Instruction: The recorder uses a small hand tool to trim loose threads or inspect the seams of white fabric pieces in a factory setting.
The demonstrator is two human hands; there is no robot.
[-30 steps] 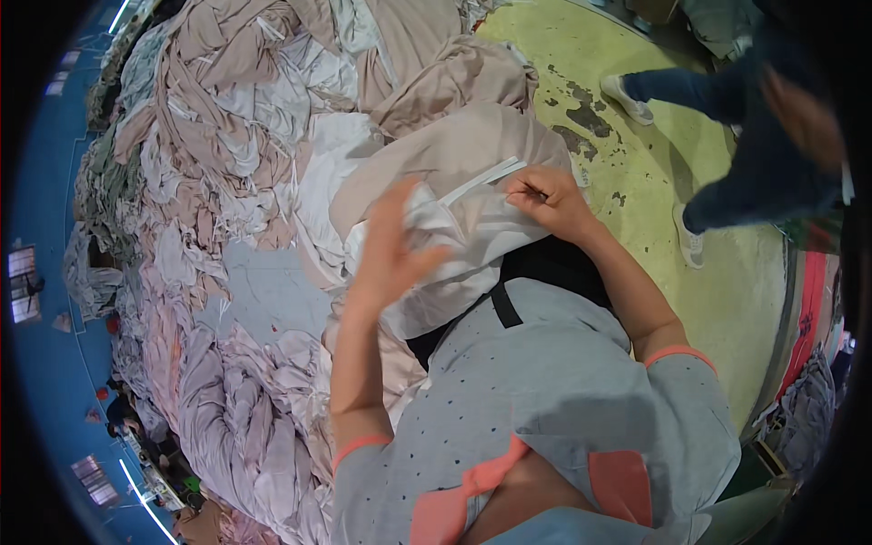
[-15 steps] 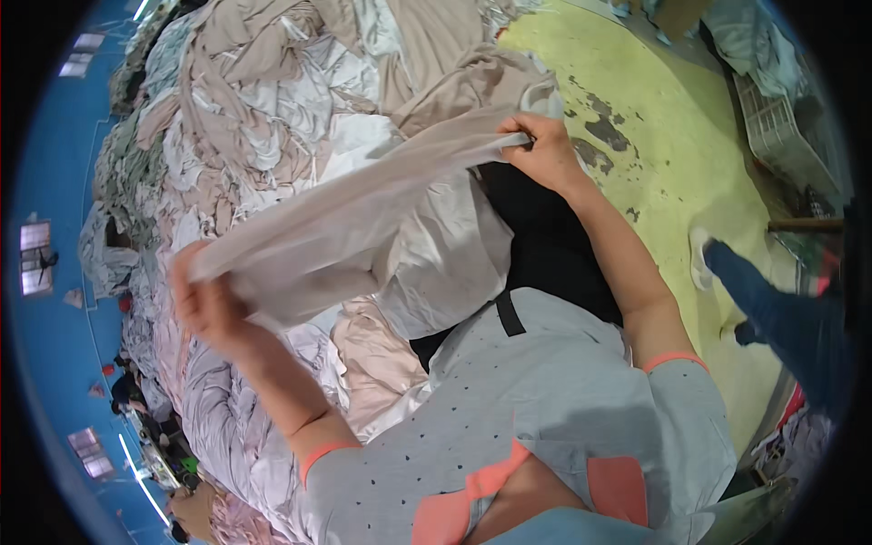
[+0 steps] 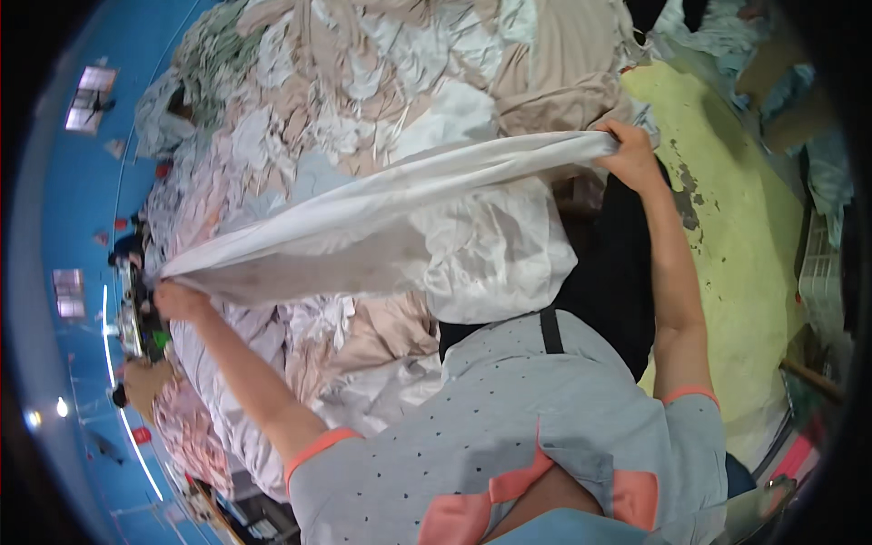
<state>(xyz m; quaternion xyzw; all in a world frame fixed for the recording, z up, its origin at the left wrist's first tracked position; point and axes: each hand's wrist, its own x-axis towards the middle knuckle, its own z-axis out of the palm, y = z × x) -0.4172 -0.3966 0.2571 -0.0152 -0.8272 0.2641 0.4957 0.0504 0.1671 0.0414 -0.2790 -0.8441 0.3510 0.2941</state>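
A long piece of pale, whitish cloth (image 3: 363, 213) stretches across in front of me between my two hands. My left hand (image 3: 182, 300) is closed on its left end, far out to the left. The opposite end is gripped by my right hand (image 3: 629, 159), higher up on the right. From the taut upper edge the cloth hangs down in folds, and a crumpled part of it lies over my lap. Faint darker spots show on its lower middle.
A large heap of beige and white fabric (image 3: 363, 64) fills the space ahead and to the left. Peach cloth (image 3: 391, 331) lies beside my lap. Worn yellow floor (image 3: 727, 227) runs along the right, with a white plastic crate (image 3: 820, 268) at its edge.
My hands have moved farther apart, drawing the cloth out longer and tauter. My view has turned, and the person's leg at the right has mostly left the picture.
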